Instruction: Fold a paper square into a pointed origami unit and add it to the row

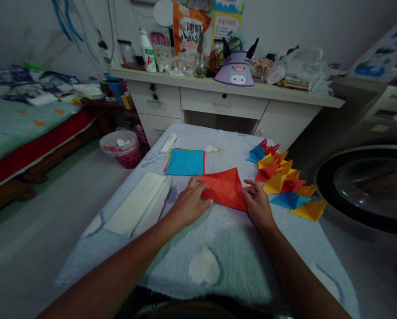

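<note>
A square of red origami paper [223, 188] with crease lines lies opened out between my hands, just above or on the cloth. My left hand [193, 199] pinches its left edge, thumb below and fingers on top. At the right corner, my right hand [256, 201] grips the sheet between thumb and fingers. Beyond it rests a stack of square paper [186, 161], blue on top with red and yellow edges showing. Several folded paper pieces [278, 177] in yellow, red and blue stand in a cluster to the right of my right hand.
A pale cloth covers the table [205, 266]. On its left lie a folded white sheet [138, 201] and a small white box [168, 144]. A pink bin [121, 148] stands on the floor. Behind is a cluttered white desk [225, 99]; a washing machine [371, 177] is at right.
</note>
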`<state>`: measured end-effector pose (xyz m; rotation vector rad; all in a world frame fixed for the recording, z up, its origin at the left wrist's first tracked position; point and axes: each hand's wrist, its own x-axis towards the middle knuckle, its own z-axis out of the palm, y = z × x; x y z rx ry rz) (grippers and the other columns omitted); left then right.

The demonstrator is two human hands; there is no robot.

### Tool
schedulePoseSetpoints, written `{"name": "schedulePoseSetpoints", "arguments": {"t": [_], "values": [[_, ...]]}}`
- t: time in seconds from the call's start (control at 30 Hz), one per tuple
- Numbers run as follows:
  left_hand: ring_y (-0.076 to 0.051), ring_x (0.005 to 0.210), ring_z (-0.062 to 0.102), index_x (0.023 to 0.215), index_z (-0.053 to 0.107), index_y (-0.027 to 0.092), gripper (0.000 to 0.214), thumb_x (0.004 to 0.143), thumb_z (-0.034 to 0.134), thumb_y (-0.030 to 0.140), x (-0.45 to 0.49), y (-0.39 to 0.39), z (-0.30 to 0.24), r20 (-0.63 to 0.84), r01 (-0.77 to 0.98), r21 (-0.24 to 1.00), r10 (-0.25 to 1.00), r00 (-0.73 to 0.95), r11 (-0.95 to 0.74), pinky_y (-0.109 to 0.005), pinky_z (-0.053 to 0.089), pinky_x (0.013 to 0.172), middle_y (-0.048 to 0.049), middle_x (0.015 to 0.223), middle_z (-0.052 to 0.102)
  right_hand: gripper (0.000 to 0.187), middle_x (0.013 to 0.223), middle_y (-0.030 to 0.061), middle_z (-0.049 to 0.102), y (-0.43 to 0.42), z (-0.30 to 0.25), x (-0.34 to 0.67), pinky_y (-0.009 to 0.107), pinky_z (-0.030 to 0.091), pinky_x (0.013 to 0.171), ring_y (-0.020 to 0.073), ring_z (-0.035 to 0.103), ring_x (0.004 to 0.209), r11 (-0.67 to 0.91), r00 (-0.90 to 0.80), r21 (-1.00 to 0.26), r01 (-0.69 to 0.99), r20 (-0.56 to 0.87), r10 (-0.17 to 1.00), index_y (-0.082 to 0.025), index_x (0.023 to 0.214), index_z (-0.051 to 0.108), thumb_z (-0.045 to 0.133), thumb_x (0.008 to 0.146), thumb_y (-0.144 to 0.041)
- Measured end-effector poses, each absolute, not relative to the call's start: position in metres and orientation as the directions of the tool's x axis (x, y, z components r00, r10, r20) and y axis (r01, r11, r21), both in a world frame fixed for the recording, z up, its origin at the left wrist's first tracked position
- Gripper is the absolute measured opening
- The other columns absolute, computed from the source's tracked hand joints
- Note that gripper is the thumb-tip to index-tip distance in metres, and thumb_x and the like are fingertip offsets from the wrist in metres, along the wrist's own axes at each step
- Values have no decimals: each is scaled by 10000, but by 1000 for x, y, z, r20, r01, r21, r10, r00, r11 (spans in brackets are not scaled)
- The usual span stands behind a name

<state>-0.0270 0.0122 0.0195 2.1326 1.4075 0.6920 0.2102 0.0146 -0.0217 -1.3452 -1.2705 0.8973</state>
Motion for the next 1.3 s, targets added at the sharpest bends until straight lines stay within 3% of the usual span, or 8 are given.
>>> {"name": "schedulePoseSetpoints", "arguments": {"t": [0.2, 0.33, 0.4, 0.5, 0.7, 1.03, 1.13, 1.3], "values": [[-221, 1195, 519, 758, 601, 167, 418, 988, 330, 386, -17, 21, 7, 274, 456, 825, 942, 192, -333, -381, 423, 1021, -99, 1129, 546, 414, 774, -12, 591, 15, -22, 211, 241, 412, 551, 139, 550, 649, 74, 186, -991, 110, 94, 978, -209, 1141, 515, 635, 792, -396], [-230, 1241, 489, 701, 555, 173, 287, 933, 463, 313, -16, 21, -2, 307, 382, 866, 946, 103, -322, -386, 429, 1012, -104, 1228, 530, 408, 771, -14, 587, 16, -21, 210, 243, 420, 556, 139, 551, 648, 64, 186, -995, 81, 79, 979, -218, 1129, 523, 651, 776, -378], [-227, 1217, 516, 797, 584, 172, 77, 840, 575, 236, -15, 22, -6, 269, 327, 905, 961, 56, -273, -373, 469, 963, -101, 1396, 419, 403, 765, -16, 585, 16, -20, 209, 246, 419, 549, 140, 549, 635, 60, 186, -996, 67, 72, 980, -225, 1123, 525, 651, 772, -378], [-207, 1204, 541, 1006, 607, 195, 245, 768, 587, 143, -15, 24, -13, 201, 221, 953, 979, 47, -206, -338, 494, 924, -93, 1522, 260, 389, 745, -25, 580, 16, -19, 209, 249, 419, 546, 139, 546, 618, 66, 181, -997, 49, 74, 981, -232, 1100, 534, 655, 764, -385], [-173, 987, 632, 1150, 569, 192, 386, 771, 522, 133, -16, 28, -23, 107, 103, 987, 980, 171, -125, -306, 520, 822, -78, 1137, 619, 406, 767, -16, 610, 16, -19, 210, 255, 444, 571, 141, 576, 643, 68, 191, -997, 23, 71, 979, -231, 1103, 552, 683, 755, -396], [-147, 968, 651, 1500, 112, 277, 868, 775, 580, 179, -13, 19, -7, 156, -163, 979, 971, 183, -126, -286, 516, 846, -48, 1103, 633, 565, 1055, 67, 712, 10, -8, 203, 369, 559, 753, 227, 687, 897, -5, 30, -990, -144, -10, 999, -254, 1207, 550, 762, 700, -382], [-155, 927, 651, 1427, 327, 236, 733, 761, 632, 199, -16, 22, -9, 146, -198, 974, 976, 164, -113, -282, 518, 824, -45, 1046, 648, 441, 1119, 73, 713, 10, -8, 202, 390, 569, 771, 252, 690, 961, -4, -13, -978, -207, -2, 1000, -251, 1129, 603, 740, 727, -372], [-159, 754, 630, 875, 658, 143, 199, 756, 658, 303, -19, 25, -10, 0, -70, 997, 984, 180, 13, -260, 497, 690, -37, 840, 678, 336, 1080, 66, 731, 9, -8, 209, 404, 571, 772, 264, 698, 956, -41, -53, -969, -243, -29, 998, -239, 1057, 668, 732, 748, -353]]}}
